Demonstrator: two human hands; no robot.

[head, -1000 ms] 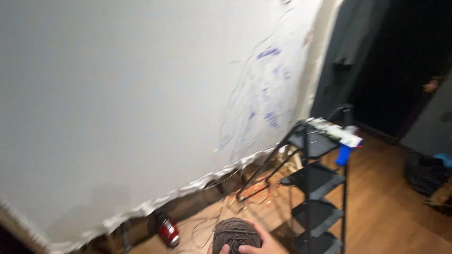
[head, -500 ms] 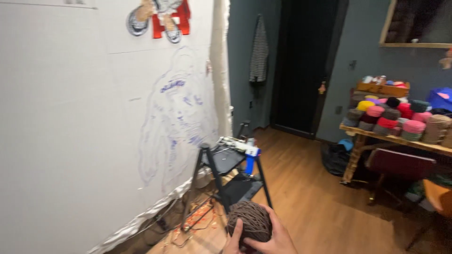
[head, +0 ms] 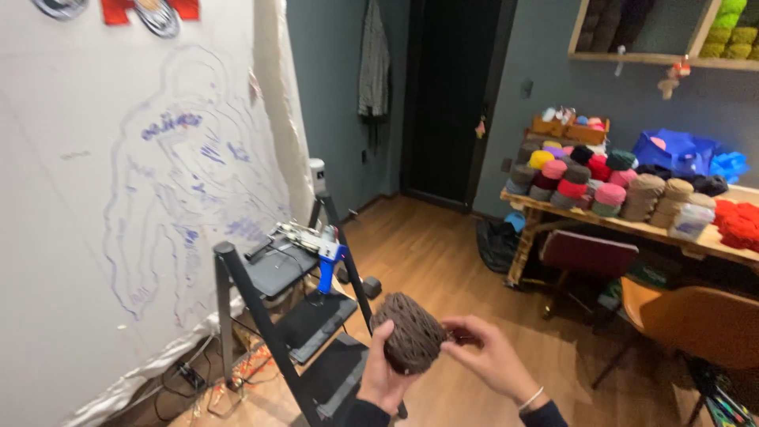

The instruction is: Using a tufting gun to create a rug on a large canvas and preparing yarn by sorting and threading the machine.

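While the left hand [head: 385, 378] grips a brown yarn ball [head: 409, 342] beside the black stepladder [head: 273, 316], the right hand [head: 490, 357] pinches at its side, probably a strand end; nothing unwound yet.

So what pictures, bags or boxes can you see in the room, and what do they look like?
White cloth on the left wall: big sheet with a figure sketched in blue lines.
Red and grey patch at the cloth's top: partly cut off.
Blue bags on the wooden table, right: crumpled, shiny.
Clear tub beside the yarn rolls: see-through, pale lid.
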